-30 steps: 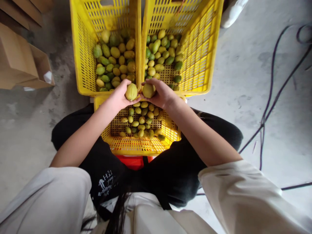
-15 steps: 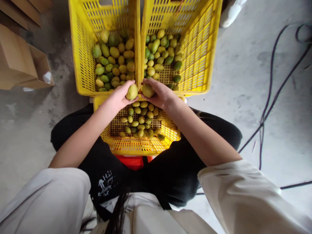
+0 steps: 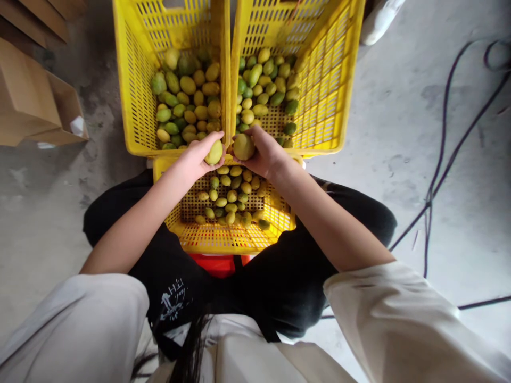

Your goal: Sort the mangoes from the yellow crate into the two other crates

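My left hand is closed around a yellow-green lemon. Another lemon, also yellow-green, is gripped in my right hand. Both hands hover close together above the far rim of the near yellow crate, which holds several smaller green and yellow lemons. Just beyond stand two more yellow crates side by side: the left crate has a heap of green and yellow lemons, and the right crate has mostly smaller ones. My fingers hide part of the crate rims.
Open cardboard boxes stand on the concrete floor at the left. Black cables run across the floor at the right. A white shoe shows beside the right crate. Something red sits under the near crate, between my knees.
The lemon in my left hand has shifted slightly left and down. The one in my right hand has turned a little and moved slightly right. The crates have not moved.
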`<action>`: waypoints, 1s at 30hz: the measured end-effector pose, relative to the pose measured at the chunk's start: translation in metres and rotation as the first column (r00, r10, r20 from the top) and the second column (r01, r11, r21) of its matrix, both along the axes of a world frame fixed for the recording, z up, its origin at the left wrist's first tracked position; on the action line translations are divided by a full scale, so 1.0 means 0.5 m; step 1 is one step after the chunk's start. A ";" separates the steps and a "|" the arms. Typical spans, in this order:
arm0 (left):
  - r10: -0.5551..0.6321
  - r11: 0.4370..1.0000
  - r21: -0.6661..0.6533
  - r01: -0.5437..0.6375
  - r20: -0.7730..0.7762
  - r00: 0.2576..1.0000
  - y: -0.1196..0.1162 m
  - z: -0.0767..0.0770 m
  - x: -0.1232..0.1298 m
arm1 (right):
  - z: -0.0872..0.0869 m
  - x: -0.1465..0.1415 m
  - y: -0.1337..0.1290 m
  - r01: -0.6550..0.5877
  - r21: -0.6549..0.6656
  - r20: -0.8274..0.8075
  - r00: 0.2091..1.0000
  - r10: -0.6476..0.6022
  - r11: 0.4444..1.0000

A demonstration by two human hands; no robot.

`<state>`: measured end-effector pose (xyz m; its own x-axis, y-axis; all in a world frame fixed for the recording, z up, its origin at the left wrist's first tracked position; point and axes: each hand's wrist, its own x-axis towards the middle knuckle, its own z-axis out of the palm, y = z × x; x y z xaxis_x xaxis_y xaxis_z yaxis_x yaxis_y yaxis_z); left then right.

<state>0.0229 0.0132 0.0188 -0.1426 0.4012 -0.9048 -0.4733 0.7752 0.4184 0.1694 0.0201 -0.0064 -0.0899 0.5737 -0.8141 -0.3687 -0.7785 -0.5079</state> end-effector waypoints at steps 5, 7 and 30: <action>0.022 1.000 0.012 -0.022 -0.018 1.000 -0.001 -0.004 -0.003 | -0.006 -0.005 -0.002 0.048 0.037 -0.046 0.998 -0.046 0.998; 0.027 1.000 0.010 -0.027 -0.010 1.000 -0.001 -0.011 -0.009 | -0.002 -0.010 -0.003 0.086 0.058 -0.035 0.996 -0.084 0.995; 0.078 0.996 0.031 -0.081 0.085 0.993 0.000 -0.039 -0.031 | 0.017 -0.002 -0.002 0.077 -0.001 0.028 0.997 -0.077 0.997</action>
